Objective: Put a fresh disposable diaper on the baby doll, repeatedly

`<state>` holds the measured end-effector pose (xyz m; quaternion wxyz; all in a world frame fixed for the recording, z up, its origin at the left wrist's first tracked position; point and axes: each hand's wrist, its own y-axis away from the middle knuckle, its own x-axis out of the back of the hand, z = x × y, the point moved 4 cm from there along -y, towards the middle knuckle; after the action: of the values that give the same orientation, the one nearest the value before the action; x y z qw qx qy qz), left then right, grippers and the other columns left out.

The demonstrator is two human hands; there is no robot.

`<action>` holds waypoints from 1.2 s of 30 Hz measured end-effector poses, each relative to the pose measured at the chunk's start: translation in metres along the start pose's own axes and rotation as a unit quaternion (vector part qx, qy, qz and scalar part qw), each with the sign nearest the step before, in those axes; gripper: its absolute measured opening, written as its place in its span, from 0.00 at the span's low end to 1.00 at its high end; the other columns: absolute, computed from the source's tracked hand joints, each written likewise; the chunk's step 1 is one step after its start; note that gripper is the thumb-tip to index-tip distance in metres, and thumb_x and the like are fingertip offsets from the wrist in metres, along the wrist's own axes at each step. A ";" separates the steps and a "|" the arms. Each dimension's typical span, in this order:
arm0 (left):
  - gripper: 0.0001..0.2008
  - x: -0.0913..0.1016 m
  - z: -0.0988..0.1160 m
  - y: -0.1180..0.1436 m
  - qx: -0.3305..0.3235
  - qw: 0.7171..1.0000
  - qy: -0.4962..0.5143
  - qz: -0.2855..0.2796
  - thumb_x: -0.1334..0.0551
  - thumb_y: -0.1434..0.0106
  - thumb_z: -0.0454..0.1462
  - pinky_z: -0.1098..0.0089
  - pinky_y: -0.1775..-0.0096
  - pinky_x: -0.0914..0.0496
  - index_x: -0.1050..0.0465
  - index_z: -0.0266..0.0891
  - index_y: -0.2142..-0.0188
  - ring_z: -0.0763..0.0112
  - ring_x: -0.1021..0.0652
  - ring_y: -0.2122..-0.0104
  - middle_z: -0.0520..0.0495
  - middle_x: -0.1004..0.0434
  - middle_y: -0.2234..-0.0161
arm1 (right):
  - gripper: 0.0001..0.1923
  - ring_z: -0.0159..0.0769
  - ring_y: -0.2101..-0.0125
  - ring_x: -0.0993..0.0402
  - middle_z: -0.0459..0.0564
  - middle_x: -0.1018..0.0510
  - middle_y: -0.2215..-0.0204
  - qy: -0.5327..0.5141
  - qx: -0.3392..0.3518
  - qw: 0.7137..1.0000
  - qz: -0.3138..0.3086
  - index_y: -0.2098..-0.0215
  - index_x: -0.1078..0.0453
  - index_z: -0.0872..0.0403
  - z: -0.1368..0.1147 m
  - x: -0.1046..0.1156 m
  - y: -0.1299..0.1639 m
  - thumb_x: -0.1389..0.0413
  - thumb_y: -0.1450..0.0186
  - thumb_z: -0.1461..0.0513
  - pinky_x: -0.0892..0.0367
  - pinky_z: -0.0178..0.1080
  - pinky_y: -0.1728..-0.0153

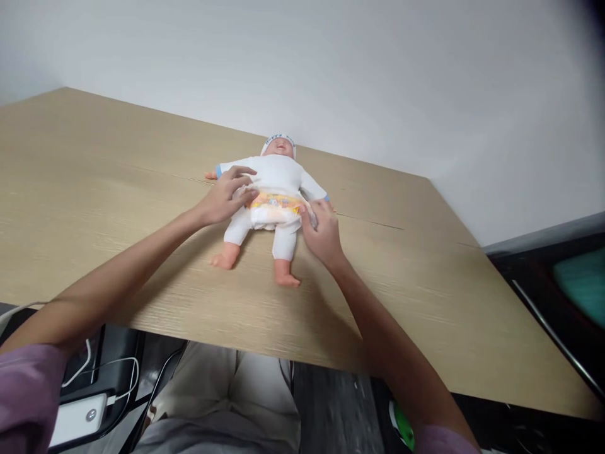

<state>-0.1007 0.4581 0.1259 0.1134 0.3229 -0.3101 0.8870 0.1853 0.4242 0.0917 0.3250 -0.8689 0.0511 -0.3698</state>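
A baby doll [278, 173] in a white suit with blue cuffs and a printed white cap lies on its back on the wooden table [142, 157], feet towards me. Around its hips is a white diaper [275, 203] with an orange patterned waistband. My left hand [229, 197] rests at the doll's side on the left, fingers apart, the thumb by the waistband's left end. On the other side, my right hand [323, 231] has its fingers bent at the diaper's right edge, with the thumb on the front of the band. Its fingertips are partly hidden.
A pale wall [331, 75] rises behind the table. Below the front edge on the left, a white power bank [78, 417] with a cable lies on a black chair. A dark object with a teal panel [581, 284] stands at the right.
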 end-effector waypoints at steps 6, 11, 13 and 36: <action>0.21 -0.027 -0.063 -0.076 0.140 0.982 0.128 -0.004 0.41 0.22 0.55 0.53 0.38 0.28 0.25 0.39 0.54 0.50 0.20 0.47 0.39 0.17 0.52 | 0.29 0.46 0.56 0.24 0.52 0.18 0.61 -0.155 -0.162 0.974 -0.022 0.59 0.26 0.49 0.066 -0.047 -0.078 0.47 0.27 0.34 0.27 0.48 0.47; 0.26 -0.048 -0.088 -0.085 0.232 0.945 0.230 0.017 0.36 0.25 0.60 0.57 0.46 0.26 0.27 0.39 0.62 0.54 0.19 0.54 0.41 0.17 0.61 | 0.24 0.43 0.63 0.23 0.49 0.18 0.66 -0.293 -0.286 0.908 -0.091 0.64 0.28 0.48 0.095 -0.077 -0.090 0.39 0.36 0.37 0.26 0.43 0.61; 0.29 -0.052 -0.087 -0.074 0.235 0.934 0.268 0.017 0.33 0.29 0.64 0.59 0.49 0.25 0.27 0.39 0.63 0.55 0.19 0.57 0.42 0.17 0.62 | 0.24 0.44 0.62 0.22 0.49 0.17 0.65 -0.303 -0.285 0.905 -0.092 0.64 0.27 0.48 0.093 -0.076 -0.081 0.38 0.38 0.38 0.25 0.42 0.61; 0.20 -0.079 0.048 -0.061 -0.061 0.982 -0.169 -0.052 0.35 0.24 0.53 0.46 0.36 0.33 0.18 0.41 0.48 0.44 0.24 0.38 0.38 0.17 0.42 | 0.22 0.47 0.63 0.25 0.49 0.23 0.69 0.083 -0.200 0.976 -0.025 0.60 0.28 0.48 0.090 -0.014 0.021 0.39 0.32 0.40 0.32 0.46 0.56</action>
<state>0.0082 0.4758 0.1331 0.1243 0.4763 -0.3614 0.7919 0.2399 0.4595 0.0238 0.1302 -0.8838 0.1291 -0.4304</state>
